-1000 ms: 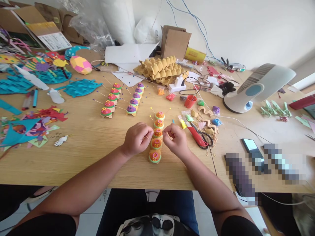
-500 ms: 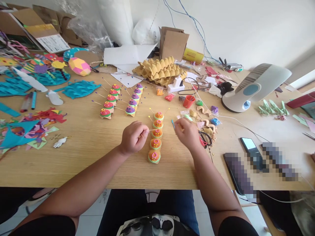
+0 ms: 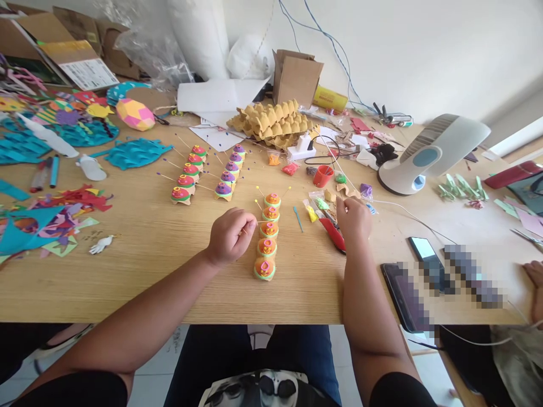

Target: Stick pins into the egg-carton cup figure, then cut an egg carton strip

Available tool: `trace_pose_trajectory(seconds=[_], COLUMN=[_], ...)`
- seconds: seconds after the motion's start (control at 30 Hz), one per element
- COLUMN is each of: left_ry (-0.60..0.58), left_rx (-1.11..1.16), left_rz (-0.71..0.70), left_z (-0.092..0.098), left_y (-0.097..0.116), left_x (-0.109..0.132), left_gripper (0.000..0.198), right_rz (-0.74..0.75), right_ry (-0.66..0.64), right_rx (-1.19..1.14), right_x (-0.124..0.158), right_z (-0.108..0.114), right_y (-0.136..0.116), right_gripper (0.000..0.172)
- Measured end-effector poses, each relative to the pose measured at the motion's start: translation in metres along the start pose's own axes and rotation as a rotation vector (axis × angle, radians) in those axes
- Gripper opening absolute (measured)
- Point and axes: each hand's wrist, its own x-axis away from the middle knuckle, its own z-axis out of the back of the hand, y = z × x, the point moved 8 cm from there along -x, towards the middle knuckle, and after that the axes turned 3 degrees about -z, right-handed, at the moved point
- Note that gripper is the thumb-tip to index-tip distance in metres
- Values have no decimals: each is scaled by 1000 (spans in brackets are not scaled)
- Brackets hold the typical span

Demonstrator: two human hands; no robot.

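Observation:
My left hand (image 3: 232,234) is closed on thin pale sticks, whose ends poke out beside the row of orange egg-carton caterpillar pieces (image 3: 268,247). That row has green rims, small clay faces and yellow-tipped sticks at its far end. My right hand (image 3: 355,219) hovers over the clay packets to the right with its fingers curled together. Whatever they may hold is hidden. Close by it lies a red-handled tool (image 3: 333,234), partly covered by the hand. A blue modelling stick (image 3: 298,219) lies between the orange row and the packets.
Red-topped (image 3: 185,181) and purple-topped (image 3: 229,176) caterpillar rows stand at left. Behind are egg cartons (image 3: 271,121), a red cup (image 3: 323,176) and a power adapter (image 3: 301,148). A white fan (image 3: 424,155) and phones (image 3: 428,257) are at right. Another person's hand (image 3: 534,274) rests at the edge.
My right hand has moved right, away from the orange row and the blue modelling stick, to the clay packets. My left hand has stayed beside the row.

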Motion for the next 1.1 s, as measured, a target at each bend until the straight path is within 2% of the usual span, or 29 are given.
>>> trace_pose_trajectory(seconds=[0.07, 0.1, 0.23, 0.33, 0.43, 0.57, 0.77, 1.0, 1.1], left_ry=[-13, -19, -44, -79, -104, -97, -67, -124, -129], left_rx=[-10, -12, -21, -39, -21, -1, -23, -26, -42], left_rz=[10, 13, 17, 8, -6, -19, -37, -110, -106], left_z=[-2, -3, -7, -9, -11, -11, -9, -13, -15], left_y=[-1, -2, -2, 0, 3, 4, 4, 12, 11], left_x=[0, 1, 1, 0, 0, 1, 1, -1, 0], left_gripper=[13, 13, 13, 13, 14, 10, 8, 8, 8], right_rz=[131, 223, 582, 651, 593, 484, 412, 544, 522], right_ry=[49, 33, -225, -310, -328, -309, -354, -359, -373], right_rx=[-136, -226, -559, -710, -827, -929, -937, -924, -912], right_x=[11, 19, 68, 95, 101, 94, 90, 99, 99], right_z=[7, 7, -4, -6, -7, -10, -18, -14, -18], right_y=[-24, -40, -109, -136, -142, -134, -130, -140, -139], right_gripper=[39, 36, 29, 25, 21, 18, 27, 25, 28])
